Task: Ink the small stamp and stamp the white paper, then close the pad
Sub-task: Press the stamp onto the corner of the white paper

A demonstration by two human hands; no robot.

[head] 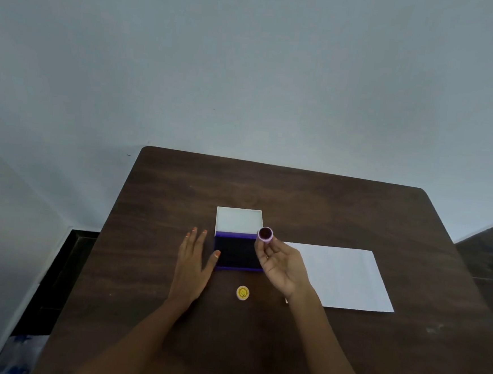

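The right hand (282,265) holds the small stamp (265,234) pinched between its fingertips, palm turned up, so that the stamp's round face tips toward the camera; the face looks dark, probably inked, though the view is too soft to be sure. The stamp has a pale lilac body and hangs over the right edge of the ink pad (237,253), at about the hinge line.

The ink pad lies open on the dark wooden table (355,213), its dark inking surface framed in purple and its white lid (238,220) folded back flat on the far side. The left hand (193,261) rests flat and open on the table just left of the pad, fingers spread and gripping nothing, with the thumb tip touching the pad's left edge.

The white paper (344,278) lies flat to the right of the pad, partly hidden by the right hand and wrist. A small yellow round cap (243,292) sits on the table on the near side of the pad, between the two forearms.
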